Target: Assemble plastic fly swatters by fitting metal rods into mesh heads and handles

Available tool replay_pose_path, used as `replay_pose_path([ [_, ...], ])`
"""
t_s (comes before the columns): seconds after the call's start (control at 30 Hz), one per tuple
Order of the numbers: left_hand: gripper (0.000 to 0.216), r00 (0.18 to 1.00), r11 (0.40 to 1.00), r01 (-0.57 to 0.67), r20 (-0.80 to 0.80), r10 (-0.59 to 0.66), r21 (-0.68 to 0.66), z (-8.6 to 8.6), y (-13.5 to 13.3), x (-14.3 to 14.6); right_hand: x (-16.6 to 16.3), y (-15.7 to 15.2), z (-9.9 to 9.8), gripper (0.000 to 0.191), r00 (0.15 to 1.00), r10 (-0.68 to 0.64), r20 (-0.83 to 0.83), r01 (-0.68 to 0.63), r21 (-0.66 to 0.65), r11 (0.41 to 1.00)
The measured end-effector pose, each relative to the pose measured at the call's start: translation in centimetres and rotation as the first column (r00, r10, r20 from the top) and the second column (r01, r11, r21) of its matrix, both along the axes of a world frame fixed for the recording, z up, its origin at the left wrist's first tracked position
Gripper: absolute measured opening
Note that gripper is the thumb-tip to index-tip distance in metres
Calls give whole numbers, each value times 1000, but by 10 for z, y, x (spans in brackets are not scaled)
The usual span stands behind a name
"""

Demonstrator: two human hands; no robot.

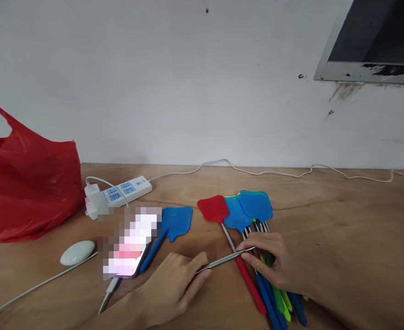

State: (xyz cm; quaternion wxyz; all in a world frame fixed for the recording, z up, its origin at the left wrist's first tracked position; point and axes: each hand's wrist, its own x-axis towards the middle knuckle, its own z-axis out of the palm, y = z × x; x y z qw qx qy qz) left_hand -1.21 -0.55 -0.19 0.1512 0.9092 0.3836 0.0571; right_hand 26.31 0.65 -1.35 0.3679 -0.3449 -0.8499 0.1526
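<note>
A thin silver metal rod, stepped like a telescopic tube, is held between my two hands, tilted up to the right. My left hand pinches its lower left end between thumb and fingers. Near the pointed right end, the thumb and fingers of my right hand are closed on it. Under the rod lies a red fly swatter with a metal shaft and red handle. Blue fly swatters overlap beside it, and blue and green handles are bundled below, partly hidden by my right hand.
Left of my hands are a separate blue fly swatter head, a lit, blurred phone, a white oval case and a power strip. A red plastic bag stands far left. A white cable runs along the wall.
</note>
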Motion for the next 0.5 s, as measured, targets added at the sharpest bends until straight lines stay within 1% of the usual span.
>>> replay_pose_path([
  [0.13, 30, 1000, 1000, -7, 7, 7, 3, -2, 1, 1, -6, -2, 3, 20, 993, 53, 102, -63, 95, 993],
  [0.2, 31, 1000, 1000, -2, -7, 2, 7, -3, 1, 0, -10, -4, 4, 26, 992, 65, 107, -77, 112, 991],
  [0.33, 40, 1000, 1000, -8, -17, 8, 8, -5, 0, -2, -8, -1, 6, 30, 999, 32, 35, -36, 106, 994],
  [0.43, 45, 999, 999, -31, 30, 32, -18, -5, 2, -3, 4, 7, 10, 30, 999, -35, -17, 37, 95, 995],
  [0.5, 46, 997, 999, -47, 61, 47, -11, -5, 4, -2, 11, 13, 12, 31, 996, -69, -52, 74, 90, 993],
])
